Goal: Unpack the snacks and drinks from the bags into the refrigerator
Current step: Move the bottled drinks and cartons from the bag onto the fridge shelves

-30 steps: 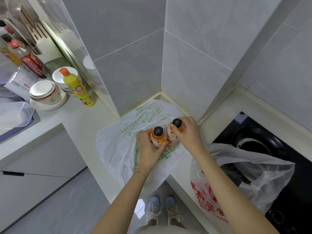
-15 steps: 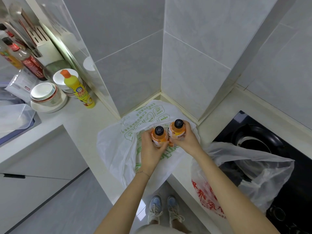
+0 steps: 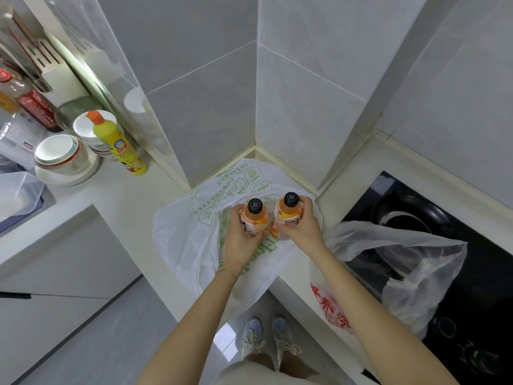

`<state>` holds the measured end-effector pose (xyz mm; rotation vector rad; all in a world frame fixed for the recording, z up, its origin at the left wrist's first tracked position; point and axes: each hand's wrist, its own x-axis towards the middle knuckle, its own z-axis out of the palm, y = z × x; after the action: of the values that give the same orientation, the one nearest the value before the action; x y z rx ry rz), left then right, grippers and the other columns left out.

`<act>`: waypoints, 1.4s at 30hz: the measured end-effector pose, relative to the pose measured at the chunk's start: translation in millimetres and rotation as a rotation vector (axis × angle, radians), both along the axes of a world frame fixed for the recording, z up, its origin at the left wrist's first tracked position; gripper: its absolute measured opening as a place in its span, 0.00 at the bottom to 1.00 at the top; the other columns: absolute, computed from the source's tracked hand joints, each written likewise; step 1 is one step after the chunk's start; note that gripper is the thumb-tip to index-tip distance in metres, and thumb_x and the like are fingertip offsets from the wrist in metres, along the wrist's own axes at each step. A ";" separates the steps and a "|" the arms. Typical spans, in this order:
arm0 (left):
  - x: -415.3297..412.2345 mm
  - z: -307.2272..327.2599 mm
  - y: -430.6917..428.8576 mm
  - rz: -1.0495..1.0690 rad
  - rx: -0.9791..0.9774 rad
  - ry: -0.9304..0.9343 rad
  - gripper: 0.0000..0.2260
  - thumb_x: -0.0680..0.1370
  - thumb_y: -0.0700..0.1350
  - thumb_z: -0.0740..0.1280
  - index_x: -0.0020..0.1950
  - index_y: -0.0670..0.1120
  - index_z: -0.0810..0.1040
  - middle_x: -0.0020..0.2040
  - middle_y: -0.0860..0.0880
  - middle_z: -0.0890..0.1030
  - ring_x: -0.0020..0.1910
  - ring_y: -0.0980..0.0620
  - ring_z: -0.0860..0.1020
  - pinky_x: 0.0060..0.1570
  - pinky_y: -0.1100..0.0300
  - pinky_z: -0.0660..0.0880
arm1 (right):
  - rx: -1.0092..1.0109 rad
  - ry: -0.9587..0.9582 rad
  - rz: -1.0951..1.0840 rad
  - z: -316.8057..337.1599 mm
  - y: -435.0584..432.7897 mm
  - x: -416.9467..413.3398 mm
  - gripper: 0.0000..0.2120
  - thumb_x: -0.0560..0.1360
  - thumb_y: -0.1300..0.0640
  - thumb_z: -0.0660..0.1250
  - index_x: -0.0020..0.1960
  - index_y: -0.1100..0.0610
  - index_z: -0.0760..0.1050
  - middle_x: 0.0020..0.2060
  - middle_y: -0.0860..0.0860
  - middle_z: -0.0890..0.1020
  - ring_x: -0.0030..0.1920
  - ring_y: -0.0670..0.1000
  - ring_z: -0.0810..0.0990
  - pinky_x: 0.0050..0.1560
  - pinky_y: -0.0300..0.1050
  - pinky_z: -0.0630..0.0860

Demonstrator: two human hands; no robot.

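Note:
Two small orange drink bottles with black caps stand side by side above a white bag with green print [image 3: 191,232] in the counter corner. My left hand [image 3: 238,240] grips the left bottle [image 3: 254,218] from below. My right hand [image 3: 301,227] grips the right bottle [image 3: 288,211] around its body. Below the right bottle, a bit of another orange item shows in the bag. A second, clear bag with red print [image 3: 388,262] lies to the right, partly over the stove. No refrigerator is in view.
A black gas stove [image 3: 444,218] fills the right side. On the left counter [image 3: 91,195] stand a yellow dish-soap bottle [image 3: 119,145], stacked bowls [image 3: 59,154], sauce bottles [image 3: 33,104] and a clear plastic box [image 3: 16,193]. Tiled walls close the corner behind the bags.
Both hands have lifted the two bottles slightly higher out of the white bag, and my right hand has slid from the cap down to the bottle's body.

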<state>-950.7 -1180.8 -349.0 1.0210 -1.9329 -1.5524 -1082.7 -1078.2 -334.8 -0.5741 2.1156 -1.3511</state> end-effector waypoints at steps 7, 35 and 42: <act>17.0 29.4 23.5 0.106 -0.058 0.113 0.32 0.67 0.40 0.79 0.62 0.61 0.68 0.58 0.66 0.75 0.59 0.63 0.75 0.58 0.64 0.74 | -0.148 0.018 -0.028 36.9 21.7 4.4 0.34 0.62 0.57 0.80 0.58 0.34 0.68 0.55 0.38 0.79 0.55 0.40 0.79 0.59 0.48 0.77; 316.1 155.9 327.2 1.134 -0.425 0.078 0.37 0.68 0.42 0.79 0.72 0.57 0.67 0.66 0.57 0.75 0.64 0.60 0.73 0.55 0.70 0.74 | -0.514 0.047 1.249 153.0 136.8 282.6 0.30 0.64 0.45 0.75 0.63 0.39 0.68 0.54 0.32 0.76 0.55 0.36 0.76 0.49 0.33 0.73; 399.9 164.0 451.1 1.369 -0.520 0.034 0.37 0.67 0.53 0.78 0.72 0.58 0.66 0.64 0.64 0.74 0.64 0.59 0.73 0.54 0.67 0.76 | -0.577 -0.015 1.476 169.4 227.4 387.4 0.29 0.63 0.44 0.76 0.61 0.38 0.68 0.50 0.30 0.76 0.52 0.35 0.77 0.45 0.27 0.74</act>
<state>-550.8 -729.6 -185.0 1.4974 -0.9665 -0.2661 -695.3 -850.8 -165.5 -1.8113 0.6812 -0.9131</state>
